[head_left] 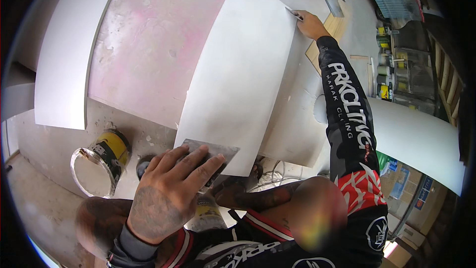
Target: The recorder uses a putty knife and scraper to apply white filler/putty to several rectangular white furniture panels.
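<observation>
The pale, pink-stained tabletop (144, 44) is crossed by a long white panel (238, 69), its near end apparently brought just past the tabletop's near edge. The panel is judged thin and light for its size, fairly stiff but apt to flex along its length; its smooth face would probably be slippery and easily marked, so it is best gripped by both long edges, near the middle. By the left hand (171, 183), fingers spread, a flat grey blade (225, 151) is held over the panel's near end; where the thumb is placed cannot be told. By the right hand (312, 25), a small tool (296, 15) is pinched at the panel's right corner farthest from the tabletop's near edge.
</observation>
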Motion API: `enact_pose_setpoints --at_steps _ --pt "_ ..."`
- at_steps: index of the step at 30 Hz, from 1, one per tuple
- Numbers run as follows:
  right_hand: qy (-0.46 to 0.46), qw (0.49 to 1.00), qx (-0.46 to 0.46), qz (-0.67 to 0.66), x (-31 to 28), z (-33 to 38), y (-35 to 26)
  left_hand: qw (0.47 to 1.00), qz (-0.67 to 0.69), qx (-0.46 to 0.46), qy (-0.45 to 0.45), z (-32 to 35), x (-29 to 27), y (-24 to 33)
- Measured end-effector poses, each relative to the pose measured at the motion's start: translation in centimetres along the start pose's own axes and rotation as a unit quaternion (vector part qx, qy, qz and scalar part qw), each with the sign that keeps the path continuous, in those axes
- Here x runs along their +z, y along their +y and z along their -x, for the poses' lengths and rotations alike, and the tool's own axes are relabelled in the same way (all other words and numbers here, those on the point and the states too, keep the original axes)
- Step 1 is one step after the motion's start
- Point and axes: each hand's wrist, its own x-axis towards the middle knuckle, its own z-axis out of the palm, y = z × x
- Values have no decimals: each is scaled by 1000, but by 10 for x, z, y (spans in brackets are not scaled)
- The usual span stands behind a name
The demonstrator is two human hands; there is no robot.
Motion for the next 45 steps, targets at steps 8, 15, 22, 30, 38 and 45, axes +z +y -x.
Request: enact_pose_setpoints --at_steps 8,15,22,30,38,45 --pt "-83 995 -18 -57 1 58 -17 998 34 16 45 5 -2 4" --pt "-76 993 2 -84 14 136 -55 993 50 56 85 20 -8 10" --pt "-75 995 -44 -53 26 235 -103 984 53 103 134 32 -9 12" --pt "-48 995 -37 -76 39 346 -172 986 69 102 115 45 -6 20" --pt "-21 995 -34 -87 55 446 -215 990 121 -15 65 54 2 27" --pt "-130 981 -39 -136 56 504 -248 870 442 -107 191 45 26 -1"
